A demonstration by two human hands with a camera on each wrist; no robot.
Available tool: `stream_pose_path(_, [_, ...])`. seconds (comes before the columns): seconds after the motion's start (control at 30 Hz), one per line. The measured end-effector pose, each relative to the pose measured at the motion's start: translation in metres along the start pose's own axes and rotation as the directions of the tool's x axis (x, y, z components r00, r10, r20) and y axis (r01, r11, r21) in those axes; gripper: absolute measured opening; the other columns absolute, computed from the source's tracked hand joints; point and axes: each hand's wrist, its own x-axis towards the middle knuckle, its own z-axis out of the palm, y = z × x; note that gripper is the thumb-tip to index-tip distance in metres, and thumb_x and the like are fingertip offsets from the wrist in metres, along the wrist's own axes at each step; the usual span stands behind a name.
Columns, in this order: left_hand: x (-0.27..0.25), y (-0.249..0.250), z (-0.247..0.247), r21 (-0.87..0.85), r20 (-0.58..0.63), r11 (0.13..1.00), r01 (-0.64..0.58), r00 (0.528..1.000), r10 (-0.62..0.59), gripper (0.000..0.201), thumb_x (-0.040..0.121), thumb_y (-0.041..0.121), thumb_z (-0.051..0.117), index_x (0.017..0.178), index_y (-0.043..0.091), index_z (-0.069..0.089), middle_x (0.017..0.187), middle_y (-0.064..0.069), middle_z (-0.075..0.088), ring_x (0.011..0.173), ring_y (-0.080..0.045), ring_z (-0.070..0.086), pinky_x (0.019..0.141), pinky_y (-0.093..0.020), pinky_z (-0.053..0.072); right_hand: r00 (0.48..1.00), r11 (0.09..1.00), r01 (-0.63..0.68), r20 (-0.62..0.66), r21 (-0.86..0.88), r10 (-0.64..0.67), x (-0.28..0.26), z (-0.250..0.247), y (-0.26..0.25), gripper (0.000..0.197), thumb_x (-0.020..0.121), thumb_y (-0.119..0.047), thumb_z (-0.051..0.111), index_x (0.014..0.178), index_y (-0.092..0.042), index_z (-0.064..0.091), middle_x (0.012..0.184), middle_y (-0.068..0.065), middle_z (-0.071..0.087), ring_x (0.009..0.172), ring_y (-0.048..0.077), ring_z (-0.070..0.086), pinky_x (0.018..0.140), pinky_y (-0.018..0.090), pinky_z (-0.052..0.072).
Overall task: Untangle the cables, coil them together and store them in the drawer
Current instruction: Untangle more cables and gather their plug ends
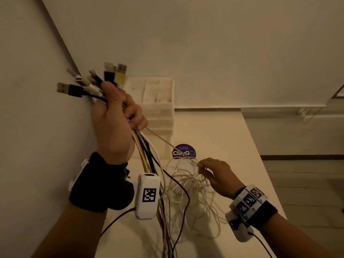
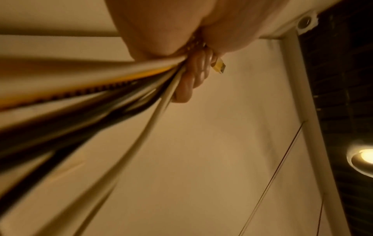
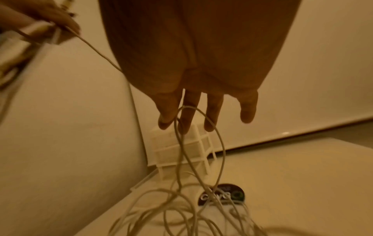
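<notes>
My left hand (image 1: 115, 116) is raised near the wall and grips a bundle of cables (image 1: 147, 151), black, white and yellow. Their USB plugs (image 1: 109, 71) fan out above the fist. In the left wrist view my fingers (image 2: 187, 83) are curled round the cables (image 2: 101, 95), with a yellow plug (image 2: 219, 67) poking past them. A thin white cable (image 1: 167, 144) runs taut from that fist down to my right hand (image 1: 206, 170), which pinches it above a loose white tangle (image 1: 188, 185) on the table. In the right wrist view a loop of it (image 3: 201, 111) hangs between my fingers (image 3: 189, 121).
A white plastic drawer unit (image 1: 158, 101) stands against the wall in the table's back left corner, its drawers closed. A round purple sticker (image 1: 184, 152) lies on the white table (image 1: 232, 146). The table's right edge drops to the floor.
</notes>
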Motion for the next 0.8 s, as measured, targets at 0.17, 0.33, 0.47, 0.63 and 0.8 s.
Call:
stream_pose_path(0.17, [0.012, 0.019, -0.005, 0.011, -0.033, 0.999, -0.051, 0.998, 0.052, 0.045, 0.103, 0.044, 0.027, 0.067, 0.02, 0.038, 0.053, 0.003, 0.022, 0.04, -0.011, 0.018, 0.044, -0.023, 0.02, 0.978, 0.972, -0.205, 0.027, -0.114, 0.209, -0.015, 0.006, 0.022, 0.02, 0.099, -0.031, 0.047, 0.091, -0.033, 0.065, 0.141, -0.016, 0.047, 0.139, 0.019, 0.035, 0.11, 0.055, 0.026])
stream_pose_path(0.33, [0.004, 0.012, -0.002, 0.025, 0.007, 0.999, -0.033, 0.999, 0.032, 0.045, 0.103, 0.044, 0.029, 0.067, 0.02, 0.037, 0.055, 0.001, 0.021, 0.042, -0.013, 0.017, 0.046, -0.026, 0.017, 0.957, 0.926, -0.221, 0.113, -0.305, 0.266, -0.015, 0.003, 0.009, 0.014, 0.091, -0.036, 0.051, 0.095, -0.03, 0.064, 0.146, -0.015, 0.037, 0.145, 0.019, 0.016, 0.115, 0.059, 0.004])
stream_pose_path(0.47, [0.011, 0.021, -0.011, 0.05, -0.036, 0.993, -0.106, 0.993, 0.108, 0.043, 0.104, 0.041, 0.027, 0.068, 0.019, 0.035, 0.053, 0.005, 0.024, 0.04, -0.011, 0.017, 0.043, -0.02, 0.02, 0.944, 0.911, -0.281, 0.084, -0.301, 0.319, -0.01, 0.002, 0.005, 0.007, 0.088, -0.035, 0.052, 0.086, -0.033, 0.058, 0.127, -0.017, 0.055, 0.131, 0.012, 0.039, 0.115, 0.058, 0.008])
stream_pose_path(0.63, [0.016, 0.037, -0.019, 0.069, -0.052, 0.991, -0.112, 0.992, 0.116, 0.043, 0.104, 0.042, 0.028, 0.067, 0.021, 0.034, 0.052, 0.007, 0.023, 0.039, -0.009, 0.015, 0.042, -0.018, 0.018, 0.907, 0.874, -0.309, 0.161, -0.375, 0.39, -0.009, 0.013, 0.007, 0.018, 0.094, -0.03, 0.042, 0.095, -0.026, 0.06, 0.098, -0.006, 0.066, 0.108, 0.016, 0.058, 0.118, 0.055, 0.003])
stream_pose_path(0.8, [-0.008, 0.022, -0.001, 0.226, 0.136, 0.974, -0.008, 0.99, -0.023, 0.04, 0.097, 0.04, 0.051, 0.064, 0.021, 0.037, 0.053, 0.002, 0.02, 0.035, -0.01, 0.019, 0.04, -0.017, 0.018, 0.931, 0.916, -0.296, 0.135, -0.271, 0.34, -0.01, 0.015, 0.007, 0.019, 0.096, -0.018, 0.039, 0.096, -0.026, 0.056, 0.098, -0.007, 0.066, 0.111, 0.016, 0.055, 0.117, 0.052, 0.005])
